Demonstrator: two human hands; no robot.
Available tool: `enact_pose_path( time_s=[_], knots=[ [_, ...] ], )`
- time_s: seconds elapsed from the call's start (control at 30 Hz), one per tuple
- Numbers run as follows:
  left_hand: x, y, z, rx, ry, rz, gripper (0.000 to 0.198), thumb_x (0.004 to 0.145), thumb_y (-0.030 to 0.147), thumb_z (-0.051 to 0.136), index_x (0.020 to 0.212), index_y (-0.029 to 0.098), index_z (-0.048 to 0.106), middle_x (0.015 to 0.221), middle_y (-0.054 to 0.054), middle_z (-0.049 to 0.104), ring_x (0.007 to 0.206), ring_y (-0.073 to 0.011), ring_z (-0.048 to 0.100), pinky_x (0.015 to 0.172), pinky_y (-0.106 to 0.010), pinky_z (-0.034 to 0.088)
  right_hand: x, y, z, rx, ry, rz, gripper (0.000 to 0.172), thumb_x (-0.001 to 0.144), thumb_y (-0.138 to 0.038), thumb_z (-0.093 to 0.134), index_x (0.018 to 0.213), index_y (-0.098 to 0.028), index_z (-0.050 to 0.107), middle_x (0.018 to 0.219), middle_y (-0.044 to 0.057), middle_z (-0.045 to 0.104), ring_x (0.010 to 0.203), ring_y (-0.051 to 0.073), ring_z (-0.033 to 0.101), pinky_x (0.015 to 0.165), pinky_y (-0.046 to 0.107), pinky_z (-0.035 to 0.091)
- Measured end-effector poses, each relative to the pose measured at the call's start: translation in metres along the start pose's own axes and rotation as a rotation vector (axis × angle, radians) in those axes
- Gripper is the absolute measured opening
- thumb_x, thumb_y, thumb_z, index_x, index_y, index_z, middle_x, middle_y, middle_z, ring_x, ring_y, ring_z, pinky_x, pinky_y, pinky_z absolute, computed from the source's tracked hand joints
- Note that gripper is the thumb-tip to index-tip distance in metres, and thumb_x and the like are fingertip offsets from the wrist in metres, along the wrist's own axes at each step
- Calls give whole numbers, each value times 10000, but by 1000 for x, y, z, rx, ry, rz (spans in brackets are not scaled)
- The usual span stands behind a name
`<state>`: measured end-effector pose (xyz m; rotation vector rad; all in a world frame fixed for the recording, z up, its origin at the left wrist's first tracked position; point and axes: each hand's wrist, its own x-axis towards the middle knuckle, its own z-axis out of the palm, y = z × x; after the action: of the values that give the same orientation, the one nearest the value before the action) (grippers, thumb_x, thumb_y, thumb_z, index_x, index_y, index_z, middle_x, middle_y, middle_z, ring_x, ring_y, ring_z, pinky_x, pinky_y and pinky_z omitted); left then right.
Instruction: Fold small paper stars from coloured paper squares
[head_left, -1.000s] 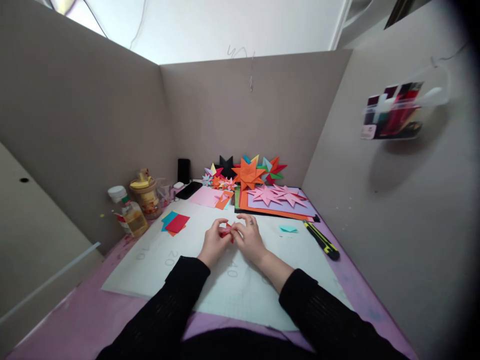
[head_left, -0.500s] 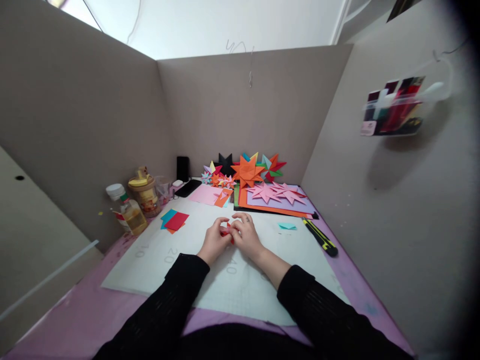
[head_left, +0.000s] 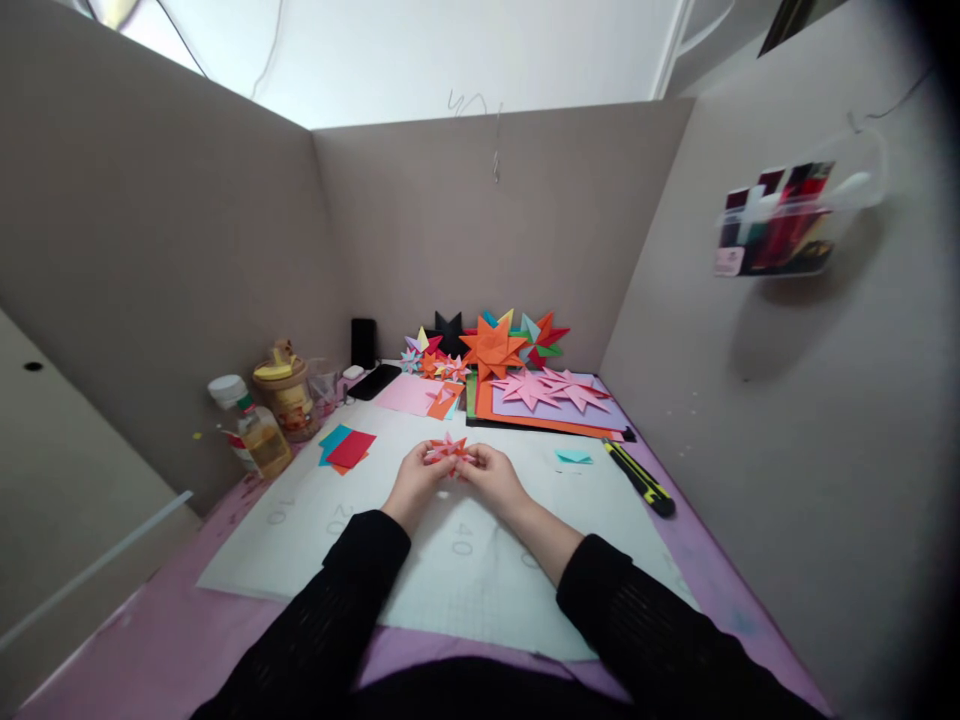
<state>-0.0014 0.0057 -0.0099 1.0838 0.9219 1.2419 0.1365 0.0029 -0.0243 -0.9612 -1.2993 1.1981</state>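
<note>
Between both hands is a small folded paper star (head_left: 449, 449) in pink and orange-red, with its points facing up. My left hand (head_left: 415, 484) pinches its left side, the fingers curled around the edge. On the other side my right hand (head_left: 491, 480) grips it between thumb and fingers. The star is just above the white sheet (head_left: 420, 580); whether it touches the sheet I cannot tell. To the right lies a folded turquoise paper piece (head_left: 574, 457). Red, blue and orange paper squares (head_left: 349, 449) overlap on the left.
Several finished paper stars (head_left: 495, 346) stand at the back, with pink stars (head_left: 529, 389) on stacked coloured paper. A yellow-black utility knife (head_left: 639, 478) lies at right. Bottle (head_left: 262, 440), jar (head_left: 289, 395) and phone (head_left: 375, 381) line the left side. Grey partitions (head_left: 480, 220) enclose the table.
The star has come into fuller view as my fingers moved from over it to its sides. Both hands sit slightly further left, and the whole view has shifted a little.
</note>
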Motion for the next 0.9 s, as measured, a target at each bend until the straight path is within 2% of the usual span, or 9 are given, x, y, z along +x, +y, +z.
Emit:
enact_pose_path(
  time_s=[0.13,0.3,0.47,0.77,0.9],
  knots=[
    [-1,4,0,-49,-58,-54,332,599,332,734,822,137,586,745,-38,653,616,-116,591,596,-224,431,-1,-3,-5,-59,54,39,232,634,-356,652,621,-157,532,524,-23,541,485,101,473,475,214,348],
    [1,3,-4,51,-13,-31,303,622,395,698,609,127,558,580,0,587,521,-89,518,528,-201,373,-1,-7,-9,-27,65,49,257,617,-378,658,629,-151,538,517,-28,535,466,89,444,460,207,317],
    [1,0,-5,177,22,10,372,647,430,665,519,141,470,469,37,489,441,-64,418,460,-186,295,-2,-7,-7,-26,62,58,269,613,-387,664,631,-147,544,516,-24,542,461,88,438,449,207,306],
    [-2,4,-2,111,-40,-13,371,634,456,671,593,148,469,517,34,515,449,-69,464,457,-185,343,-3,-11,-7,-29,46,65,268,613,-386,670,631,-145,554,521,-24,539,470,89,435,457,208,308],
    [-2,3,-1,39,-38,-4,328,647,406,683,767,140,536,576,12,584,489,-80,524,483,-179,371,-2,-7,-8,-44,7,68,250,635,-372,653,652,-140,561,532,-26,532,469,83,423,455,204,297]
  ],
)
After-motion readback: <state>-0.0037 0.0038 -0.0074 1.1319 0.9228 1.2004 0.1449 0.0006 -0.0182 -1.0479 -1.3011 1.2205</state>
